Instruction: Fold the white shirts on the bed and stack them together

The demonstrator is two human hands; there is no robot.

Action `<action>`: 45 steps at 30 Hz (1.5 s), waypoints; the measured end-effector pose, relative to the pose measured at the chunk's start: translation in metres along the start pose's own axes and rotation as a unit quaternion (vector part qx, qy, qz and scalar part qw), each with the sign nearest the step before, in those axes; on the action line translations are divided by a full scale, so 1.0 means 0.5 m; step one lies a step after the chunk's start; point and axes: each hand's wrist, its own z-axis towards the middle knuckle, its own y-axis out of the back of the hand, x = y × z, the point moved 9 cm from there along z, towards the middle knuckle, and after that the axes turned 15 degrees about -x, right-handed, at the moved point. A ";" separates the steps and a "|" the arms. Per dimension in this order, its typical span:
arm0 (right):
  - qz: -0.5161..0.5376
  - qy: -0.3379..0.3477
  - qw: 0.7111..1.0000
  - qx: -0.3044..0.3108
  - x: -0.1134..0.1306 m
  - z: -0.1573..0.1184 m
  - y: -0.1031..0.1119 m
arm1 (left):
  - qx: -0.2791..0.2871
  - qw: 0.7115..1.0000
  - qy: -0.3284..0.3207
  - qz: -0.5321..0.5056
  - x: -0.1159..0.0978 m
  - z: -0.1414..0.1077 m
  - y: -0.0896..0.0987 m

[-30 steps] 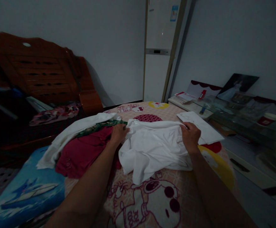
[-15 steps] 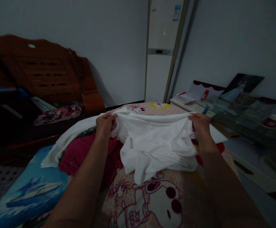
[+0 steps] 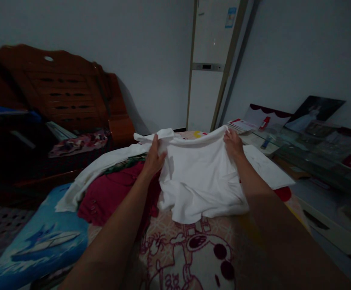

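Observation:
A white shirt-like garment [image 3: 199, 165] lies spread over the patterned cover, its lower part loosely bunched towards me. At its left side is my left hand [image 3: 155, 160], thumb and a raised finger apart, against the cloth; the other fingers are partly hidden. My right hand [image 3: 233, 143] pinches the garment's far right corner and lifts it slightly. A narrow white flap of the cloth sticks out beyond my left hand. To the left, a dark red garment [image 3: 110, 197] lies in a heap, with a white long piece of clothing [image 3: 93, 173] behind it.
Beneath everything is a pinkish cover [image 3: 169, 241] with cartoon dogs. A folded white cloth [image 3: 264, 167] lies to the right, near a glass-topped table [image 3: 308, 151]. At left are a blue cushion [image 3: 45, 241] and a wooden bench [image 3: 63, 92]. A tall white cabinet-like unit [image 3: 207, 92] stands behind.
The garment's far right corner has been raised and moved inward with my right hand. My left hand has shifted right and its grip has loosened. The cloth now lies flatter.

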 end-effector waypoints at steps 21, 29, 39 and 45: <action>-0.420 0.035 0.903 0.081 -0.063 -0.237 0.152 | 0.158 0.931 0.097 0.314 0.069 -0.107 -0.025; -0.481 0.072 0.868 0.098 -0.099 -0.261 0.158 | 0.144 0.961 0.116 0.204 0.067 -0.102 -0.032; -0.488 -0.015 0.871 -0.052 -0.050 -0.227 0.262 | 0.169 0.962 0.150 0.155 0.064 -0.089 -0.022; -0.505 -0.100 0.838 -0.179 -0.053 -0.216 0.404 | 0.167 0.953 0.206 0.144 0.123 -0.084 0.017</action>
